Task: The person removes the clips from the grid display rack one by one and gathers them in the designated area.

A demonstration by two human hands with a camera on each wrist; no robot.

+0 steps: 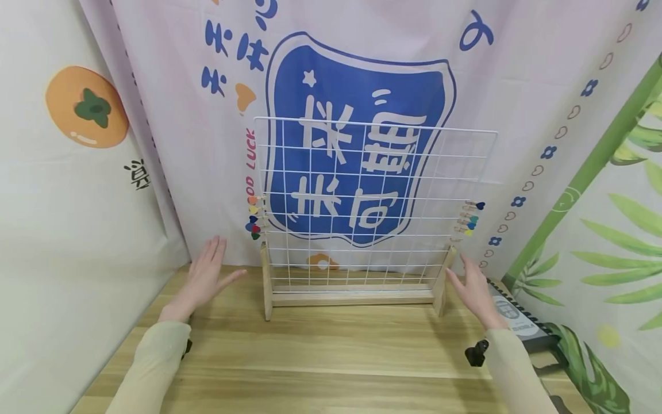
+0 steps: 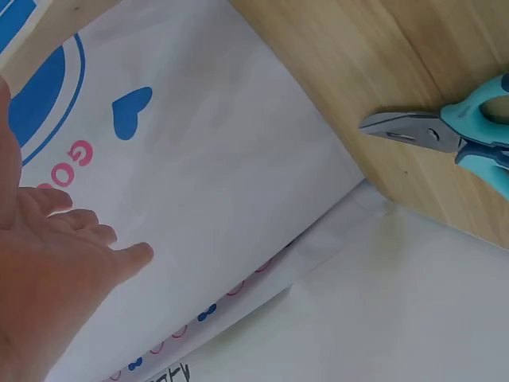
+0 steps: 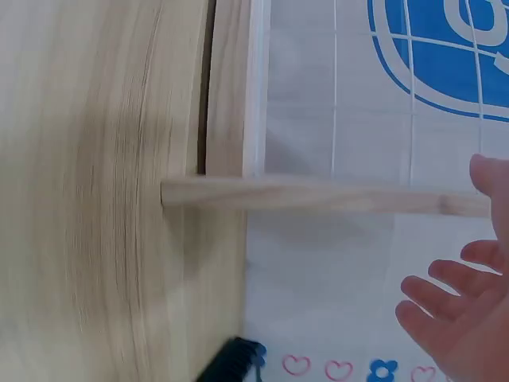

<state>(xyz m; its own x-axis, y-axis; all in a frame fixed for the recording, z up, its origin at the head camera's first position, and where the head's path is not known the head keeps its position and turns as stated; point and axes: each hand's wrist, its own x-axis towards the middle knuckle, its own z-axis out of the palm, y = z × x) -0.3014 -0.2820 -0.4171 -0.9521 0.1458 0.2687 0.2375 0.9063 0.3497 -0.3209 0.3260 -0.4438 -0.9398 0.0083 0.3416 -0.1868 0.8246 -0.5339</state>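
A white wire grid panel [image 1: 336, 241] stands upright in a wooden stand [image 1: 351, 298] on the table. Small clips with coloured heart shapes [image 1: 253, 225] hang along its left edge, and more heart clips [image 1: 469, 224] along its right edge. My left hand [image 1: 204, 279] is left of the stand, fingers extended, holding nothing. To the right, my right hand [image 1: 474, 292] reaches beside the stand's right post [image 3: 318, 196] with fingers spread and nothing in them. Whether its thumb touches the post, I cannot tell. Scissors [image 2: 433, 129] with teal handles lie on the table in the left wrist view.
A black-edged item [image 1: 517, 319] with printed markings lies at the table's right side, partly behind my right forearm. A printed curtain [image 1: 207, 172] hangs close behind the grid. The wooden table [image 1: 320, 356] extends in front of the stand.
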